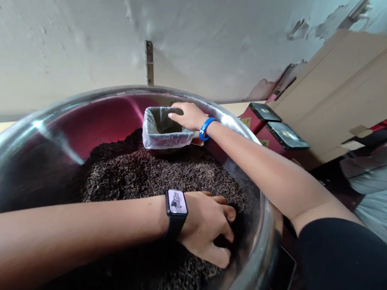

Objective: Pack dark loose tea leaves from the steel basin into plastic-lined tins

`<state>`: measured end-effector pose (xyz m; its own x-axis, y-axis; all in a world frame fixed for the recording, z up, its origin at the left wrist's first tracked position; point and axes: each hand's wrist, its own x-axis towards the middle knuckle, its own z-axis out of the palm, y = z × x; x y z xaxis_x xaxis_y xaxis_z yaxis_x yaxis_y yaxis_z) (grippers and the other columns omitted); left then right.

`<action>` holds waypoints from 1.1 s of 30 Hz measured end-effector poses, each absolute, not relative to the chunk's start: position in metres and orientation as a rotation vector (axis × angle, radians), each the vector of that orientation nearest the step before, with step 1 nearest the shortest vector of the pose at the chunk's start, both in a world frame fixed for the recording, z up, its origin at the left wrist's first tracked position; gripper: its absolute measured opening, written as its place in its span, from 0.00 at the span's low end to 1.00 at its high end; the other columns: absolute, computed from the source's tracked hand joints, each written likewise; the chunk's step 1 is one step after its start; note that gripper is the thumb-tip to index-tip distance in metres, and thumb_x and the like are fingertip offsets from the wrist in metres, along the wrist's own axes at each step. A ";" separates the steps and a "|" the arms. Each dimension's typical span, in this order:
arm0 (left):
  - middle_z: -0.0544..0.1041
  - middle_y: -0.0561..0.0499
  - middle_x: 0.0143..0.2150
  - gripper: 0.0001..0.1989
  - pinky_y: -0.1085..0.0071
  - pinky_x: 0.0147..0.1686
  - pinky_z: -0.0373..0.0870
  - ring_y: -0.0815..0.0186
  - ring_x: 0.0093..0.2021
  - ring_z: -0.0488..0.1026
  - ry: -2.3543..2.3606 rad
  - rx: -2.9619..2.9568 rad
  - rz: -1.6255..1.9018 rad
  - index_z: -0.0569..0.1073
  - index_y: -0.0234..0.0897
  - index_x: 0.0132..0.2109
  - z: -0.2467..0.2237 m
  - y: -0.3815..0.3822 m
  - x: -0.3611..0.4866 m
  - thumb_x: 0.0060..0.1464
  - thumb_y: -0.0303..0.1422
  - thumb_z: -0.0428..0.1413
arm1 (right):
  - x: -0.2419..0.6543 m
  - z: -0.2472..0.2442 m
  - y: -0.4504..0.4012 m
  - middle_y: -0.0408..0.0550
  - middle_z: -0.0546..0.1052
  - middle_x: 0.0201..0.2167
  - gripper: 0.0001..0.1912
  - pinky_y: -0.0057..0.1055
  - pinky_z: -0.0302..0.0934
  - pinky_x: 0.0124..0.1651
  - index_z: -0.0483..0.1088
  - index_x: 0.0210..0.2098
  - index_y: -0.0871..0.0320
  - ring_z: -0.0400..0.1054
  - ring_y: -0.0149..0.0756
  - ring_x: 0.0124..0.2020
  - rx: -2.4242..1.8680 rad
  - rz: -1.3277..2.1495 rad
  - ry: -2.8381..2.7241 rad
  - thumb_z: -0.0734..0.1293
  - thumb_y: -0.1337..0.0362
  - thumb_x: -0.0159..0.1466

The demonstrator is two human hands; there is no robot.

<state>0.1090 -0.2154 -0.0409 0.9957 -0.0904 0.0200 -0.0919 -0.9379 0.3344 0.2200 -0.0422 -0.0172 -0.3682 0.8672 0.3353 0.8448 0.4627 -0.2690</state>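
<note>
Dark loose leaves (168,172) that look like dried tea lie heaped in a big shiny metal basin (90,86). At the far side, my right hand (189,115), with a blue wristband, grips the rim of a small rectangular container (165,142) lined with clear plastic. Its thumb reaches over the inner side; the other fingers are partly hidden. The container sits tilted on the leaves, and the inside that shows holds no leaves. My left hand (207,226), wearing a black watch, is palm down over the leaves near the basin's right side, fingers bent and apart.
Two dark red boxes with black lids (286,135) stand beyond the basin's right rim. Large cardboard (346,85) leans behind them. A phone-like dark slab (283,275) lies below the rim at right. A peeling wall (89,15) rises behind; pale cloth (386,206) shows far right.
</note>
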 end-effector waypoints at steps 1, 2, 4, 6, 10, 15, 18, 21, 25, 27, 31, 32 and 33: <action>0.69 0.52 0.41 0.12 0.65 0.44 0.63 0.63 0.42 0.65 -0.140 2.802 0.005 0.75 0.45 0.34 -0.040 -0.215 0.109 0.46 0.43 0.51 | 0.220 -0.017 -0.043 0.46 0.74 0.39 0.14 0.29 0.54 0.41 0.69 0.40 0.58 0.65 0.33 0.39 -1.429 0.073 -2.290 0.59 0.59 0.59; 0.69 0.52 0.40 0.12 0.66 0.43 0.63 0.63 0.41 0.65 -0.148 2.810 -0.002 0.75 0.45 0.33 -0.039 -0.214 0.108 0.46 0.43 0.51 | 0.220 -0.017 -0.043 0.46 0.74 0.39 0.14 0.28 0.54 0.41 0.69 0.40 0.58 0.65 0.33 0.39 -1.424 0.077 -2.293 0.59 0.59 0.59; 0.70 0.53 0.38 0.12 0.67 0.41 0.63 0.63 0.40 0.65 -0.157 2.830 -0.025 0.75 0.44 0.31 -0.037 -0.211 0.107 0.46 0.43 0.51 | 0.220 -0.016 -0.044 0.47 0.74 0.39 0.14 0.28 0.55 0.41 0.69 0.40 0.58 0.65 0.33 0.39 -1.417 0.086 -2.296 0.59 0.59 0.59; 0.71 0.52 0.36 0.12 0.66 0.39 0.63 0.63 0.38 0.66 -0.133 2.877 -0.049 0.75 0.43 0.29 -0.036 -0.207 0.105 0.45 0.42 0.50 | 0.220 -0.016 -0.044 0.47 0.73 0.39 0.14 0.29 0.55 0.41 0.69 0.40 0.58 0.65 0.33 0.39 -1.420 0.087 -2.292 0.59 0.59 0.59; 0.72 0.51 0.32 0.11 0.66 0.36 0.63 0.62 0.37 0.67 -0.025 2.993 -0.126 0.74 0.40 0.24 -0.032 -0.196 0.098 0.43 0.40 0.51 | 0.220 -0.015 -0.045 0.46 0.74 0.39 0.14 0.29 0.55 0.42 0.69 0.40 0.58 0.65 0.33 0.39 -1.428 0.094 -2.288 0.59 0.59 0.59; 0.73 0.53 0.34 0.07 0.66 0.42 0.63 0.63 0.39 0.68 0.025 2.969 -0.193 0.74 0.41 0.28 -0.031 -0.177 0.092 0.45 0.35 0.52 | 0.221 -0.016 -0.044 0.48 0.74 0.38 0.14 0.29 0.55 0.40 0.69 0.39 0.59 0.65 0.34 0.38 -1.411 0.078 -2.296 0.59 0.59 0.58; 0.71 0.52 0.42 0.10 0.68 0.46 0.62 0.65 0.42 0.68 0.075 2.885 -0.002 0.71 0.41 0.39 -0.037 -0.165 0.093 0.47 0.33 0.51 | 0.222 -0.018 -0.041 0.48 0.74 0.39 0.14 0.29 0.55 0.41 0.69 0.40 0.58 0.66 0.34 0.39 -1.414 0.057 -2.278 0.60 0.59 0.58; 0.67 0.48 0.50 0.16 0.69 0.50 0.61 0.65 0.49 0.64 0.196 2.773 0.223 0.66 0.37 0.48 -0.041 -0.158 0.100 0.52 0.33 0.49 | 0.224 -0.021 -0.037 0.47 0.74 0.39 0.14 0.28 0.55 0.41 0.69 0.40 0.58 0.66 0.34 0.39 -1.403 0.058 -2.254 0.59 0.58 0.58; 0.64 0.46 0.54 0.18 0.69 0.55 0.56 0.66 0.55 0.59 0.137 2.696 0.276 0.63 0.35 0.53 -0.042 -0.156 0.123 0.55 0.35 0.46 | 0.226 -0.023 -0.035 0.46 0.74 0.36 0.14 0.27 0.56 0.39 0.69 0.38 0.57 0.66 0.33 0.38 -1.370 0.101 -2.250 0.59 0.58 0.59; 0.64 0.46 0.54 0.19 0.69 0.56 0.54 0.66 0.55 0.59 0.071 2.679 0.247 0.63 0.34 0.53 -0.043 -0.157 0.141 0.56 0.35 0.45 | 0.227 -0.022 -0.035 0.46 0.74 0.36 0.13 0.28 0.56 0.39 0.69 0.37 0.57 0.66 0.33 0.38 -1.371 0.106 -2.249 0.59 0.58 0.58; 0.62 0.46 0.57 0.20 0.68 0.56 0.53 0.65 0.56 0.58 0.103 2.640 0.252 0.60 0.34 0.55 -0.056 -0.157 0.180 0.57 0.35 0.43 | 0.229 -0.019 -0.038 0.48 0.74 0.38 0.13 0.28 0.55 0.39 0.69 0.38 0.58 0.66 0.34 0.39 -1.385 0.141 -2.245 0.59 0.59 0.58; 0.61 0.45 0.58 0.21 0.67 0.56 0.53 0.65 0.57 0.58 0.138 2.636 0.252 0.58 0.33 0.56 -0.060 -0.156 0.187 0.57 0.36 0.43 | 0.229 -0.018 -0.039 0.48 0.74 0.38 0.13 0.28 0.55 0.39 0.69 0.38 0.58 0.66 0.34 0.39 -1.384 0.149 -2.244 0.59 0.59 0.59; 0.60 0.45 0.58 0.22 0.67 0.57 0.52 0.64 0.57 0.57 0.171 2.635 0.241 0.57 0.33 0.57 -0.064 -0.155 0.192 0.56 0.36 0.43 | 0.230 -0.018 -0.039 0.48 0.74 0.38 0.13 0.28 0.55 0.39 0.69 0.38 0.58 0.66 0.34 0.39 -1.381 0.154 -2.244 0.59 0.59 0.59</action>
<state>0.1925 -0.1551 -0.0639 0.9767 0.1632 0.1394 0.0778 -0.8744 0.4789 0.2300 -0.0394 -0.0181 -0.3627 0.8629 0.3519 0.8067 0.4797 -0.3450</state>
